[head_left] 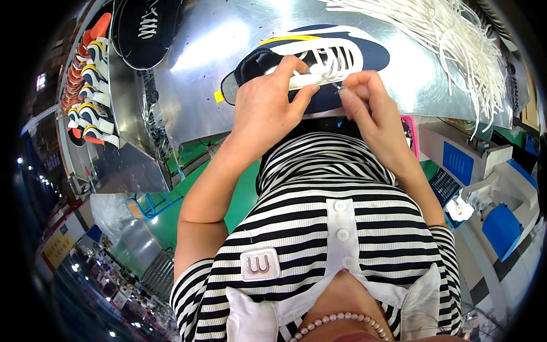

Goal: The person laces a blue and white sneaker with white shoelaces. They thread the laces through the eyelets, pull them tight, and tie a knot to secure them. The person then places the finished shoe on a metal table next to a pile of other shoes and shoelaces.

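A navy, white and yellow sneaker upper (373, 52) lies sideways on the metal table, its heel with a yellow tab to the left. White shoelace (327, 60) crosses its front opening. My left hand (265, 100) grips the white eyelet edge near the collar, index finger over the opening and thumb on the near side. At the near side of the laces, my right hand (367, 100) pinches a thin lace end between thumb and fingers. The inner fingers of both hands are partly hidden.
A big heap of loose white laces (461, 51) covers the table's far right. Black laced shoes (145, 34) stand at the far left, beside a row of stacked orange, white and navy uppers (91, 97). A grey and blue machine (461, 154) stands to the right.
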The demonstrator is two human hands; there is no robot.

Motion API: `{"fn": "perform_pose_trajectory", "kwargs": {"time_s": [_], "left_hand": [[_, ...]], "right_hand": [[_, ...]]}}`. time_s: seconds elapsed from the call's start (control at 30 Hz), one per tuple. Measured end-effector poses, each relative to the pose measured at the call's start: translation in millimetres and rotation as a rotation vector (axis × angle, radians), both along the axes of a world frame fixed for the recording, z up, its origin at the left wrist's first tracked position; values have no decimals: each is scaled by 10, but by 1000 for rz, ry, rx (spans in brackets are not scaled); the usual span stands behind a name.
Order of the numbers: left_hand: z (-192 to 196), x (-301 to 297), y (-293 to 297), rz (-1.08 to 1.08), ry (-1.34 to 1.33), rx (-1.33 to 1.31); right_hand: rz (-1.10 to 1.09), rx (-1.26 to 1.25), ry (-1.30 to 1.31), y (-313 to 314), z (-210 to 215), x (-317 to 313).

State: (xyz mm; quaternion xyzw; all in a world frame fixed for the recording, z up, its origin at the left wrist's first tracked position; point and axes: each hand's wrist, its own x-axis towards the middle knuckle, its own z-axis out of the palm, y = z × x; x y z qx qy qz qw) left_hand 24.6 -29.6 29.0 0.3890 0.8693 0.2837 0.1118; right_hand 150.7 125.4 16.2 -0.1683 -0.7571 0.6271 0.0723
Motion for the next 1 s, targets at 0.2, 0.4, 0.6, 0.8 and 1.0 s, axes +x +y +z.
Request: {"fn": "perform_pose_trajectory", "kwargs": {"time_s": [0.2,0.4,0.6,0.8,1.0], "left_hand": [[3,19,53,-24,21,37],[-71,5,56,-253,217,138],[-130,-80,10,-300,185,156],[-62,6,-26,-202,116,107],[98,-112,51,-257,-138,22]], "right_hand": [[25,9,-124,5,-19,21],[10,53,-179,-47,-55,-199],[61,-57,-248,-16,44,-454],[186,89,-334,452,272,-33],[-117,368,153,441,-236,-505]]}}
